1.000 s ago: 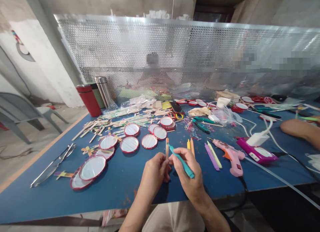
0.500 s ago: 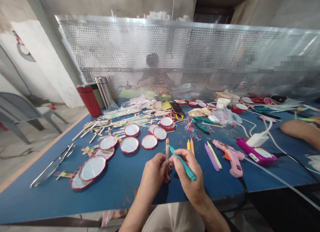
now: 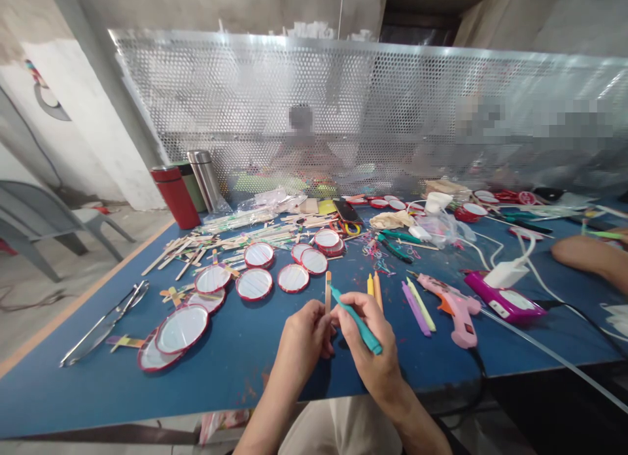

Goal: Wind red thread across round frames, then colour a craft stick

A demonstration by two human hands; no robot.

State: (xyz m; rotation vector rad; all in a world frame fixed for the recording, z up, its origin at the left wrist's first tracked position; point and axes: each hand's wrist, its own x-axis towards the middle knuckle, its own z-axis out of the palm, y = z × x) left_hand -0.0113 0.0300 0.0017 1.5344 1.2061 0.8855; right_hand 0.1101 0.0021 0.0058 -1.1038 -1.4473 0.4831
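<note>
Crowding the blue worktable (image 3: 235,376), red-rimmed discs (image 3: 254,253) lie finished-looking, craft sticks (image 3: 235,236) still heaped loose beyond — the left hand (image 3: 304,337) pinches an upright wooden stick (image 3: 328,291), the right hand (image 3: 370,350) grips a teal marker (image 3: 373,342) just beside it

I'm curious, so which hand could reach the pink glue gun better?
Probably the right hand: it is closer to the pink glue gun, though it holds a teal marker. The left hand is farther away and holds a wooden stick.
</note>
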